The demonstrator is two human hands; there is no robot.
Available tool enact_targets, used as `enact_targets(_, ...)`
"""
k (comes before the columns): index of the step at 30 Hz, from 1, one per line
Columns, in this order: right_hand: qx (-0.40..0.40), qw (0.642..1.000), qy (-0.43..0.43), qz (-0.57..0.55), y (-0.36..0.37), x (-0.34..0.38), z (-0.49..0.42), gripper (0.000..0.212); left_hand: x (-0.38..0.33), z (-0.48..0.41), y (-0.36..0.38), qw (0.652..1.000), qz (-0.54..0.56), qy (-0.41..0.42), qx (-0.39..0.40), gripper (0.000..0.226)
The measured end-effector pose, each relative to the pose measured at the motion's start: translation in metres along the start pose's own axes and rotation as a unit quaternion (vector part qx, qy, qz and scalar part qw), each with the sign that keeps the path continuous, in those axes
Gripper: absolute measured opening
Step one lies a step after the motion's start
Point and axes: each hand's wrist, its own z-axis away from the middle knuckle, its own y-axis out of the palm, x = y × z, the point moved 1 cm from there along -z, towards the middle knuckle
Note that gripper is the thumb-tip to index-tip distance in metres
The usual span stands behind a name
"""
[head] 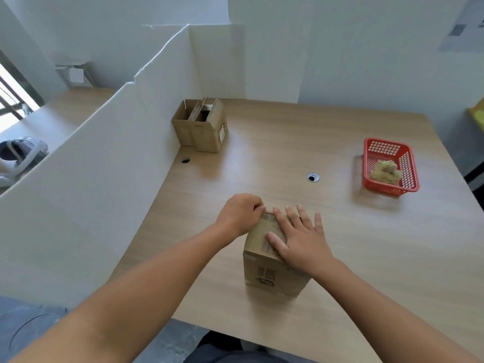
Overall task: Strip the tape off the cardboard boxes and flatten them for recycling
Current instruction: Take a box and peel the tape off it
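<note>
Right hand (298,238) is flat, fingers spread, on the cardboard box (272,272). Just left of it, left hand (239,213) pinches the tape (268,219) at the top edge.

- light wood table (288,142) w/ cable hole (313,177) mid-top
- taped box (272,273) near front edge
- 2 open boxes (201,132) far-left corner, touching
- red basket (387,188) on right side

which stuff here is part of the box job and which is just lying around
Job: sealed box; tape on its top; left hand curled at the tape's far end; right hand flat on the box; two opened boxes at the back; red basket holding a tape-like wad.
Just there: white partition; cable grommet in the table.
</note>
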Motion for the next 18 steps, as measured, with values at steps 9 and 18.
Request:
enact_targets(9, -0.014, 1.000, 0.011, 0.002, 0.007, 0.003, 0.011, 0.083, -0.007, 0.004, 0.026, 0.913, 0.258, -0.313, -0.049, 0.023)
enact_targets(18, 0.007, 1.000, 0.014, -0.005, -0.001, 0.002, 0.000, 0.075, 0.012, 0.051, 0.035, 0.608, 0.737, -0.288, -0.060, 0.017)
